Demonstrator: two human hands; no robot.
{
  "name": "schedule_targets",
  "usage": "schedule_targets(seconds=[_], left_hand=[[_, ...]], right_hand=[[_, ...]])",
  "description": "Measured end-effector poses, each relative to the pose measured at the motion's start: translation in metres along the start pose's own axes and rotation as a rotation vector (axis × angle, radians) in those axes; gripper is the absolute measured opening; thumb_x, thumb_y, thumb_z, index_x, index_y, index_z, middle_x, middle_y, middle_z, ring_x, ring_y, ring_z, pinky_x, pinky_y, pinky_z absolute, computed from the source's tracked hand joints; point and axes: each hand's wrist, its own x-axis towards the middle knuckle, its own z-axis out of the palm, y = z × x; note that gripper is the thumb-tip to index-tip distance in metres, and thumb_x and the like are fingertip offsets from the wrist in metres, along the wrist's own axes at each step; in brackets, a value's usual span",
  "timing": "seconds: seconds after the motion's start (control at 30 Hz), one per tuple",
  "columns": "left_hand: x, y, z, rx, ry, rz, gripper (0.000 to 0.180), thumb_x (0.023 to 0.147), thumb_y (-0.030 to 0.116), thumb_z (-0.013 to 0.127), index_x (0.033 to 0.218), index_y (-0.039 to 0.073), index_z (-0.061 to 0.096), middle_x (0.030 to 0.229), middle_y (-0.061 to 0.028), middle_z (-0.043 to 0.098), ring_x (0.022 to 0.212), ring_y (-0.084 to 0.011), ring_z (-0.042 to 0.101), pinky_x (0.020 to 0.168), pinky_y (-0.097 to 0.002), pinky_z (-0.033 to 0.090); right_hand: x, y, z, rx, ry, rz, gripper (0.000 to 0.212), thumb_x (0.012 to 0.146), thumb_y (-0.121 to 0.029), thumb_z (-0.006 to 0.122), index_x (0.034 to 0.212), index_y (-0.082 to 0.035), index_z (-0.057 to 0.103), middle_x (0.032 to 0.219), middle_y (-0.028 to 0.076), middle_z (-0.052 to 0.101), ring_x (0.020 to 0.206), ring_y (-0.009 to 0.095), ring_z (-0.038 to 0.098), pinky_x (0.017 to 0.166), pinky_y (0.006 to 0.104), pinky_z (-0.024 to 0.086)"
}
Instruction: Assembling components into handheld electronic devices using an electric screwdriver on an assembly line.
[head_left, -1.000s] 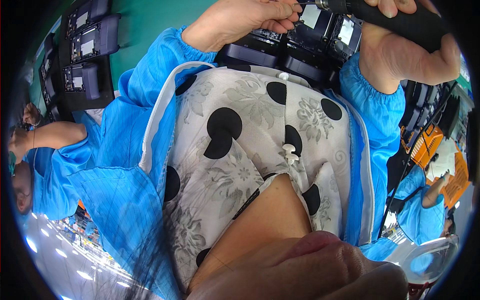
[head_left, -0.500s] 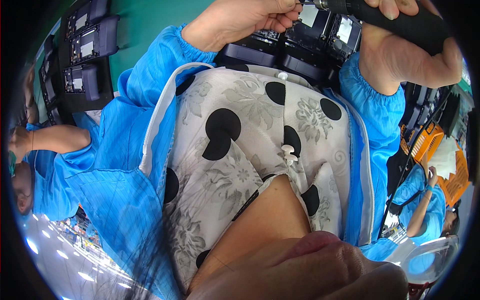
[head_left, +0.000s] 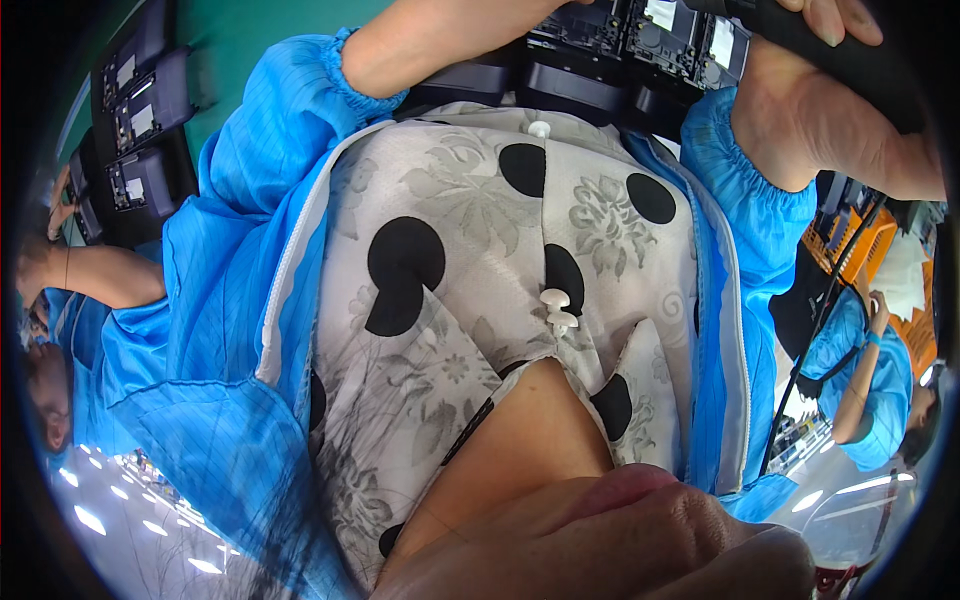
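My right hand (head_left: 840,125) is wrapped round the thick black handle of a power screwdriver (head_left: 890,92) at the top right. Its tip lies beyond the upper edge. My left hand (head_left: 500,18) reaches up at the top middle, its fingers cut off by the frame, so I cannot see what they hold. Between and below the hands stand several black plastic housings (head_left: 575,88) with exposed inner parts and white labels. The left hand is nearest to the left one of these, and the screwdriver lies over the right ones.
More black housings (head_left: 150,110) stand in a row on the left, beside the green work surface (head_left: 235,55). At the far left a co-worker's arm (head_left: 105,275) shows. On the right are orange crates (head_left: 865,240) and another person in blue (head_left: 880,400).
Both hands have shifted up in the picture, and the left fingers and screwdriver tip have left view. The housings and surroundings have shifted as the view moved. The right hand keeps its grip.
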Motion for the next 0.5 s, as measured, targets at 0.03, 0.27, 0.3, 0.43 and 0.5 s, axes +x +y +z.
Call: schedule_targets(seconds=[0.03,0.27,0.3,0.43,0.5], left_hand=[[0.003,-0.001,0.002,-0.106,-0.013,-0.028,0.019,0.104,0.015,0.062,0.104,-0.002,0.07,0.087,-0.0013,0.066,0.08,-0.007,0.056,0.072,-0.0229,0.048],[0.005,-0.014,-0.038,-0.813,0.121,-0.331,0.02,0.105,0.008,0.056,0.121,-0.002,0.063,0.096,-0.0063,0.066,0.085,-0.0147,0.064,0.077,-0.0236,0.055],[0.006,-0.015,-0.042,-0.867,0.22,-0.348,0.019,0.106,0.01,0.056,0.119,-0.002,0.064,0.094,-0.0062,0.066,0.082,-0.0136,0.064,0.073,-0.0222,0.057],[0.002,-0.023,-0.052,-0.792,0.351,-0.44,0.021,0.108,0.016,0.055,0.116,-0.001,0.064,0.088,-0.0043,0.065,0.073,-0.0115,0.063,0.065,-0.02,0.057],[0.002,-0.03,-0.055,-0.823,0.29,-0.398,0.025,0.11,0.021,0.053,0.116,-0.001,0.064,0.085,-0.0028,0.064,0.068,-0.0109,0.061,0.06,-0.0201,0.055]], right_hand=[[-0.003,-0.005,-0.005,0.005,-0.005,0.012,0.063,0.085,-0.062,0.061,0.113,-0.007,0.074,0.082,0.011,0.066,0.068,0.022,0.056,0.068,0.0419,0.044],[-0.054,-0.047,-0.012,-0.111,0.144,0.061,0.067,0.081,-0.071,0.061,0.11,-0.012,0.077,0.083,0.009,0.066,0.067,0.019,0.054,0.065,0.0377,0.038],[-0.061,-0.049,-0.012,-0.205,0.188,0.051,0.063,0.084,-0.067,0.059,0.109,-0.012,0.077,0.082,0.009,0.066,0.066,0.019,0.052,0.065,0.04,0.04],[-0.087,-0.036,-0.016,-0.254,0.431,0.056,0.05,0.087,-0.053,0.056,0.104,-0.011,0.077,0.077,0.009,0.067,0.065,0.024,0.057,0.064,0.0452,0.045],[-0.092,-0.031,-0.027,-0.308,0.487,0.01,0.049,0.086,-0.053,0.059,0.101,-0.01,0.077,0.074,0.01,0.067,0.063,0.025,0.059,0.063,0.0448,0.046]])
